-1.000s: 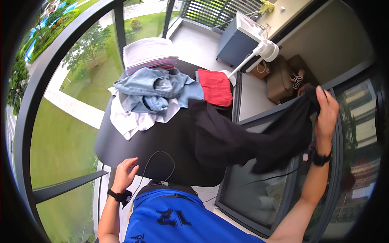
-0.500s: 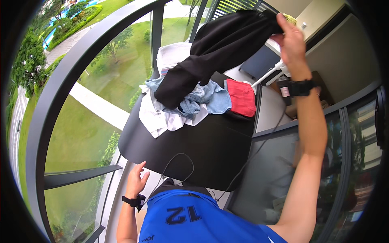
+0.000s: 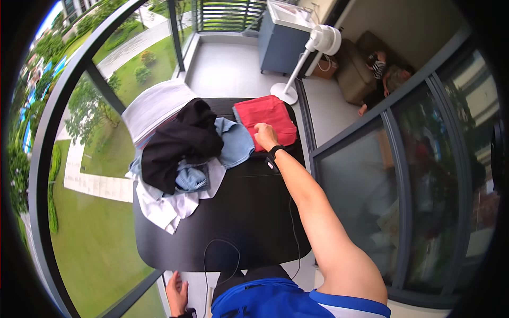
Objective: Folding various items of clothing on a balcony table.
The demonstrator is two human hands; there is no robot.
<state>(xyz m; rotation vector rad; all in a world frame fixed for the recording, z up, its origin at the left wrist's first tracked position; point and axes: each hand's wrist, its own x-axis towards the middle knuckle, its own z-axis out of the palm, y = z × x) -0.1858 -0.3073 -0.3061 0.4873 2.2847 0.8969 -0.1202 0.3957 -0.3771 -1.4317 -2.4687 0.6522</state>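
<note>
My right hand (image 3: 265,137) is over the left part of a folded red garment (image 3: 281,119), its fingers curled in. No cloth shows in them, and I cannot tell if they touch the garment. To the left, a crumpled black garment (image 3: 183,140) lies on a heap with a light blue denim piece (image 3: 236,143) and a white garment (image 3: 167,209). Behind them is a stack of folded white cloths (image 3: 159,108). At the table's near left edge, my left hand (image 3: 176,294) hangs low with fingers apart, holding nothing.
The black table (image 3: 238,217) has rounded corners, and a thin dark cable (image 3: 238,254) loops over its near edge. A white pedestal fan (image 3: 297,69) stands beyond. Glass panels flank both sides. Two people (image 3: 387,74) are by a brown sofa (image 3: 355,58) behind the right-hand glass.
My right hand has let go of the black garment, which now rests on the heap, and has come down to the red garment. My view has shifted, showing more of the floor beyond.
</note>
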